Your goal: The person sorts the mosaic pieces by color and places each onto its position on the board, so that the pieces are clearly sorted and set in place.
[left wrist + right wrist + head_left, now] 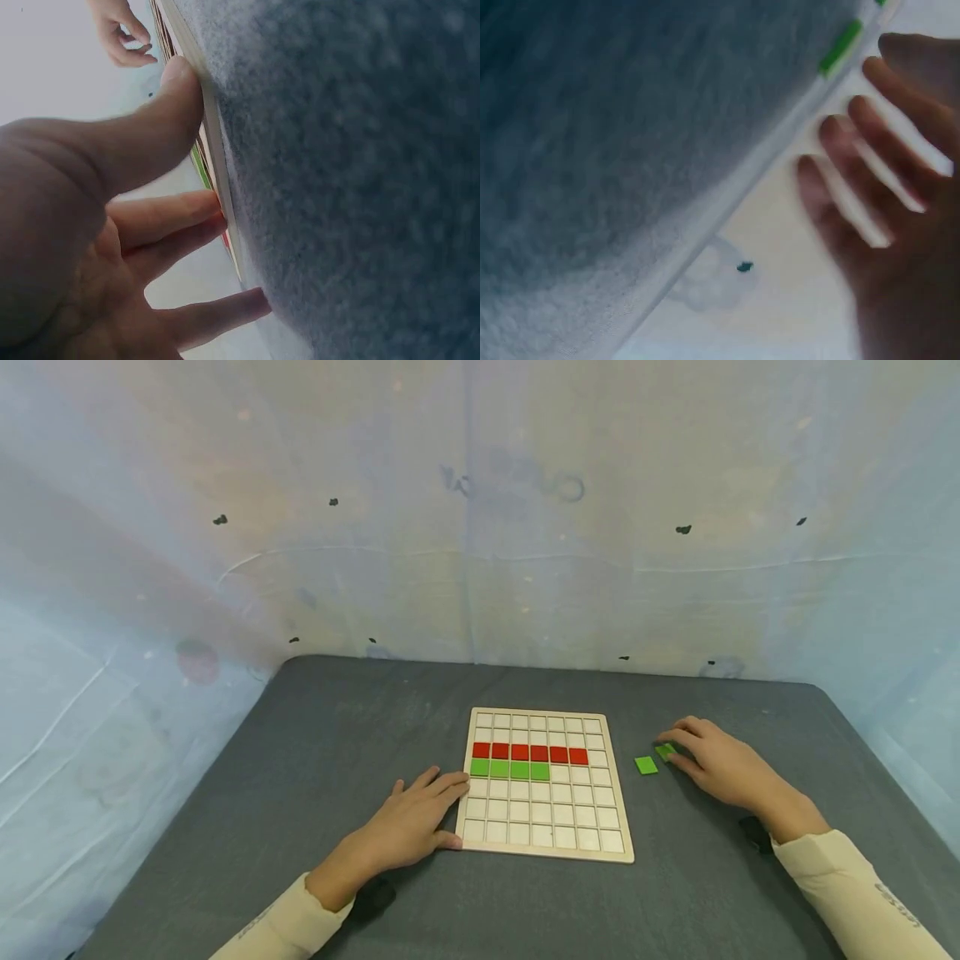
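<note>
A pale wooden grid board (pixel 551 852) lies flat on the dark table, with a row of several red tiles (pixel 539 752) above a row of several green tiles (pixel 498 768). At its left edge is my left hand (pixel 408 822), fingers spread and fingertips touching the frame; the left wrist view shows the thumb (pixel 180 82) against the same edge. To the right of the board, my right hand (pixel 716 762) reaches over a loose green tile (pixel 664 752), thumb and fingers apart around it. Another loose green tile (pixel 646 766) lies between that hand and the board.
The dark grey table (pixel 360 718) has rounded far corners. Behind it and along the sides hangs a pale, creased sheet (pixel 480 568) with small dark spots. Both forearms come in from the near side in cream sleeves (pixel 855 877).
</note>
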A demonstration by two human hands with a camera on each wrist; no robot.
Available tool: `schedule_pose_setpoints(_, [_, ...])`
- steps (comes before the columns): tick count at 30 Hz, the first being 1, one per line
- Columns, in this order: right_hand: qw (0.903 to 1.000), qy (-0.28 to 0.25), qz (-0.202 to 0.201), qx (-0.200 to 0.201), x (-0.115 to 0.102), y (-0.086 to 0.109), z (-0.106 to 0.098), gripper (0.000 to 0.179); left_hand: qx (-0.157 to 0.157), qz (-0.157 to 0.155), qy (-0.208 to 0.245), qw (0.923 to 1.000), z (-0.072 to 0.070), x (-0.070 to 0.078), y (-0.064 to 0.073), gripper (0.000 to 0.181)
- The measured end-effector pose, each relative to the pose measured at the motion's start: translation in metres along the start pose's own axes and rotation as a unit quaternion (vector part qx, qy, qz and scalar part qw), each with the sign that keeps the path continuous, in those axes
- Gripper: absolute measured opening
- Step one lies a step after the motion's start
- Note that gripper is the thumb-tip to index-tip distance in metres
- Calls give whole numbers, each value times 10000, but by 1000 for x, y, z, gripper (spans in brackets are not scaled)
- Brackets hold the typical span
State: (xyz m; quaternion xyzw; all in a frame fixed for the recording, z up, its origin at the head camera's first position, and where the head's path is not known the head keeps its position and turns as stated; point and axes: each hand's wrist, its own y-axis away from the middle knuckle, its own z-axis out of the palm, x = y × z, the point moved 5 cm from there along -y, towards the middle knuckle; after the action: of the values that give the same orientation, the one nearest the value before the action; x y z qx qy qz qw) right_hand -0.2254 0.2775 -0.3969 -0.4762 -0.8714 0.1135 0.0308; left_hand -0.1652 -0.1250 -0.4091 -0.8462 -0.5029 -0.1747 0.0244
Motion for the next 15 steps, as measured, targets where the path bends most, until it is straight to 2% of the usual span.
schedule_pose_setpoints(7, [9981,-210,430,-383,13,10,7,40,-57,126,-44,9999,-1,-1,2,75])
schedule_pose_setpoints(15, [9995,-106,229,-164,5,12,6,35,-177,117,-24,9998,0,0,2,75])
